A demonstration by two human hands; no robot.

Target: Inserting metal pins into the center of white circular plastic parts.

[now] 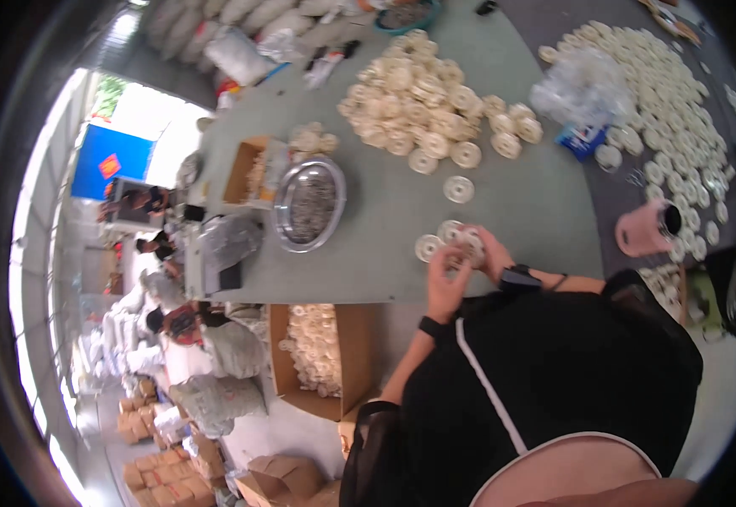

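My left hand [446, 286] and my right hand [493, 252] meet at the near edge of the grey table [385, 211], both closed around a cream plastic wheel-shaped part [469, 241]. Two similar cream discs [429, 246] lie on the table just left of my hands, and another disc [458, 188] lies a little farther away. A large heap of the same cream parts [427, 106] sits beyond that. Both wrists wear dark bands.
A round metal tray [309, 203] of small dark pieces stands at the left. An open cardboard box [321, 351] of cream parts is below the table edge. More cream discs [672, 110], a clear bag [583, 84] and a pink mug [642, 228] lie right. People sit far left.
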